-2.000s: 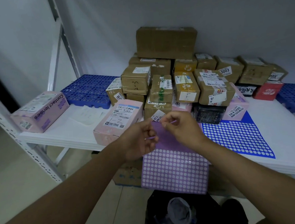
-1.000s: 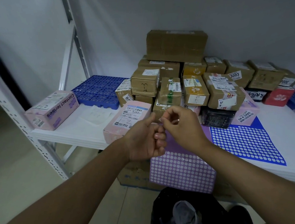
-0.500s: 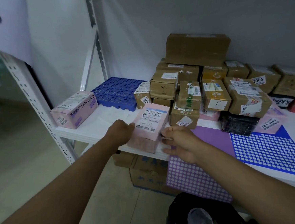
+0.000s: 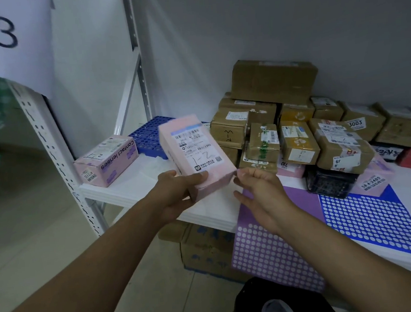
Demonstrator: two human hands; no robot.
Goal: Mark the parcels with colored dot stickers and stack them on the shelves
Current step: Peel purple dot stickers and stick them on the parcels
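Pink parcel [image 4: 197, 154], white label up, tilted, slightly blurred.

A parcel storeroom or small sorting room. A white metal shelving rack [image 4: 51, 153] with perforated uprights stands against a bare grey wall, its shelf piled with taped cardboard parcels [image 4: 278, 130] bearing shipping labels (one reads 3003). A paper sign [image 4: 5, 31] shows a handwritten "-3".

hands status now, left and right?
Left hand: holding the pink parcel, lifted off the shelf.
Right hand: open, holding nothing, beside the parcel's corner.
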